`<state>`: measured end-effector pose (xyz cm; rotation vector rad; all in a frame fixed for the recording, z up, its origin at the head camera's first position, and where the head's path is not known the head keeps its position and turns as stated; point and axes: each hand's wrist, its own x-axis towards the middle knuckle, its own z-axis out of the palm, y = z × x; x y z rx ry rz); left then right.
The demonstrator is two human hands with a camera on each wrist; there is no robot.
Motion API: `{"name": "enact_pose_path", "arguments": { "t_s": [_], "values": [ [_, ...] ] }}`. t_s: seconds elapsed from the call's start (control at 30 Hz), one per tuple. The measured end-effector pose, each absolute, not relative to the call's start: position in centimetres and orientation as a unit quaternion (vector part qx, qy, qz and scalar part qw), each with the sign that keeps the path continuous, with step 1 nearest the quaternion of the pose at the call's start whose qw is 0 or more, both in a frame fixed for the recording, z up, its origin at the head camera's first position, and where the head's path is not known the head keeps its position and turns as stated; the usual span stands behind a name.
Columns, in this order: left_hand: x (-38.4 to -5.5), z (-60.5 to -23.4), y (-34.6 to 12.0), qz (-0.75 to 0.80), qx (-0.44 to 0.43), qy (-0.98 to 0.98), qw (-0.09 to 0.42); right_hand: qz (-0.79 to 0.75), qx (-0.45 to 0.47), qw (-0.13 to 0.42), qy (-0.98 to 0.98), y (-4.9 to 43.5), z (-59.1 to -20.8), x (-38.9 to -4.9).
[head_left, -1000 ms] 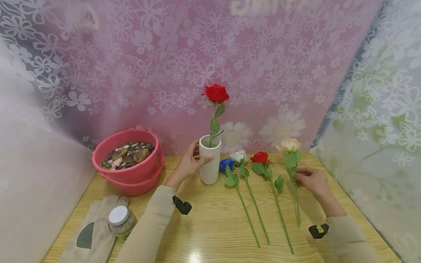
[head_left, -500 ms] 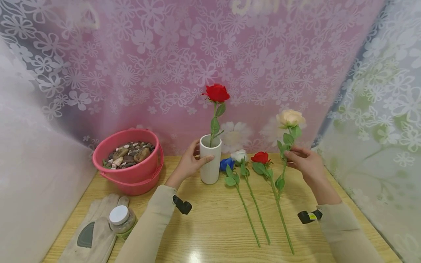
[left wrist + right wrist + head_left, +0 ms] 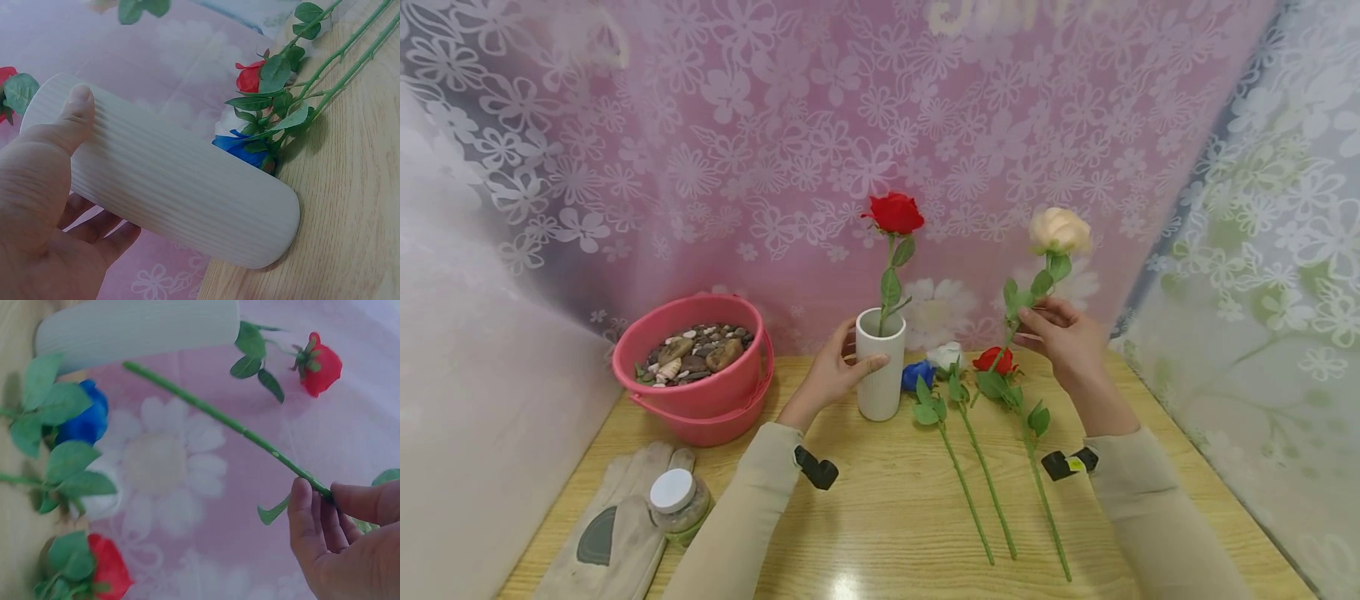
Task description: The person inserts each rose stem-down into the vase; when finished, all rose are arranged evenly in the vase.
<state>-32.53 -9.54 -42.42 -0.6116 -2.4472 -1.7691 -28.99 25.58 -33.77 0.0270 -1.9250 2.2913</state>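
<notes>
My left hand (image 3: pixel 833 372) grips a white ribbed vase (image 3: pixel 880 387) near its top, thumb across the front and fingers behind. One red rose (image 3: pixel 895 213) stands upright in the vase. My right hand (image 3: pixel 1070 346) pinches the green stem of a peach rose (image 3: pixel 1060 231) between thumb and fingers. That rose is raised and tilted, its bloom up; in the right wrist view the bare stem (image 3: pixel 212 412) points toward the vase. On the table, right of the vase, lie a blue rose (image 3: pixel 917 376), a white rose (image 3: pixel 945 356) and another red rose (image 3: pixel 992 360).
A pink bucket (image 3: pixel 700 408) of stones stands at the left back. In front of it lie work gloves (image 3: pixel 613 517) and a jar with a white lid (image 3: pixel 673 492). A floral curtain (image 3: pixel 737 167) hangs behind the wooden table (image 3: pixel 880 517).
The right hand has lifted the peach rose off the table, moving it up and left toward the vase, and its stem has tilted. The left hand and the vase have stayed in place.
</notes>
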Motion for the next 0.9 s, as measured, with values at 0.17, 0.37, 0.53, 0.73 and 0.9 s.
{"name": "enact_pose_path", "arguments": {
  "t_s": [0.17,0.37,0.53,0.73,0.9],
  "values": [
    [-32.6,-42.4,-9.5,-0.574,-0.202,-0.793,0.033,0.769,0.014,0.102,-0.631,23.9,-32.4,-29.6],
    [-32.7,-42.5,-9.5,-0.575,-0.200,-0.793,0.033,0.777,0.011,0.129,-0.616,21.9,-31.2,-30.3],
    [-32.7,-42.4,-9.5,-0.570,-0.196,-0.797,0.033,0.781,0.016,0.145,-0.608,20.7,-30.5,-30.8],
    [-32.6,-42.4,-9.5,-0.571,-0.191,-0.798,0.026,0.782,0.012,0.156,-0.604,19.4,-30.1,-31.2],
    [-32.6,-42.5,-9.5,-0.576,-0.191,-0.794,0.022,0.791,0.007,0.168,-0.588,18.4,-29.9,-31.5]
  ]
}}
